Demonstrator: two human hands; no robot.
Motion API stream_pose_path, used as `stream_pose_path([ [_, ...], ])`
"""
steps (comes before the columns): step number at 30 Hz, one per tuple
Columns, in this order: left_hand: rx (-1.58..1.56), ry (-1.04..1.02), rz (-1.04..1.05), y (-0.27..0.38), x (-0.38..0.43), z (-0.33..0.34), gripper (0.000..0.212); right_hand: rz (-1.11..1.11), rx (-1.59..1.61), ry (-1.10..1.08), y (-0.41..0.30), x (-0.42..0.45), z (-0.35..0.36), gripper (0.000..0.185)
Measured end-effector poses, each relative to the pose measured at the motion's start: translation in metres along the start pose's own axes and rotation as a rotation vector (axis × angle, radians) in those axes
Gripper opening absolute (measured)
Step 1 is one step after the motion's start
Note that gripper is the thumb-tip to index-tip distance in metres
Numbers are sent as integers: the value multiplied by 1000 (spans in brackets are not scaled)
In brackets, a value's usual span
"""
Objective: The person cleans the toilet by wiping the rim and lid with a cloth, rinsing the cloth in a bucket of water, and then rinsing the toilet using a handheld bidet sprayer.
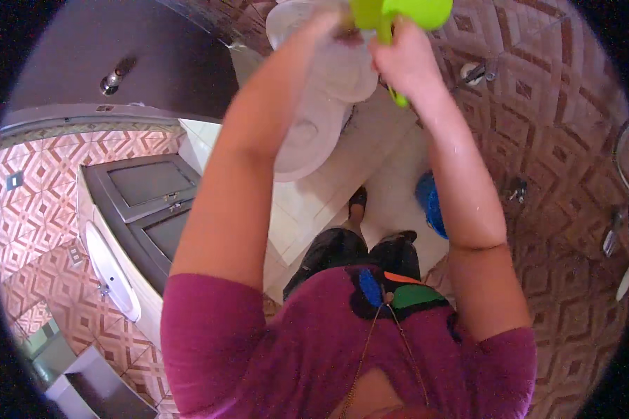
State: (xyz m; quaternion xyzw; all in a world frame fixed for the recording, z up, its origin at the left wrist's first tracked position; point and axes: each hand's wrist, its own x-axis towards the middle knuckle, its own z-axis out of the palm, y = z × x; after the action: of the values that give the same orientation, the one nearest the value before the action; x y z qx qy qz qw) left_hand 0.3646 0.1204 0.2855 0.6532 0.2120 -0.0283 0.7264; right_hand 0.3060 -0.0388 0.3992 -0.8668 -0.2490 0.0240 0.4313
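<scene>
A lime-green plastic utensil with a broad head (416, 11) and a handle is at the top of the view, partly cut off by the frame's edge. My right hand (406, 63) is shut around its handle, whose lower end pokes out beneath my fingers. Close to the utensil's left side is my left hand (340, 23), blurred by motion; whether it touches or grips anything is unclear. Both arms reach forward above a white toilet (314, 152), partly hidden behind my left forearm.
Dark panelled cabinet doors (152, 180) and a white oval sink (112, 272) are at the left. A dark door (152, 57) with a round knob stands at upper left. Something blue (434, 201) sits on the floor by my right forearm. Metal fixtures (474, 73) jut from the patterned tile wall.
</scene>
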Motion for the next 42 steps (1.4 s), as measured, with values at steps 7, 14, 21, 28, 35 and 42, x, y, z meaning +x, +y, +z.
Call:
stream_pose_path([
  [7,125,-57,215,68,0,4,17,-92,-266,19,-50,8,-20,30],
  [14,235,-110,321,91,-7,13,12,-182,-237,250,53,-90,-38,36],
  [21,367,-115,341,24,20,77,12,804,-261,165,245,-355,-56,33],
  [28,691,-140,567,-19,41,211,59,649,-503,208,394,-403,-83,36],
  [35,812,-54,407,-85,51,264,55,579,-260,111,427,-272,-71,29],
  [42,710,25,645,-96,33,258,36,418,180,199,365,-138,-84,31],
])
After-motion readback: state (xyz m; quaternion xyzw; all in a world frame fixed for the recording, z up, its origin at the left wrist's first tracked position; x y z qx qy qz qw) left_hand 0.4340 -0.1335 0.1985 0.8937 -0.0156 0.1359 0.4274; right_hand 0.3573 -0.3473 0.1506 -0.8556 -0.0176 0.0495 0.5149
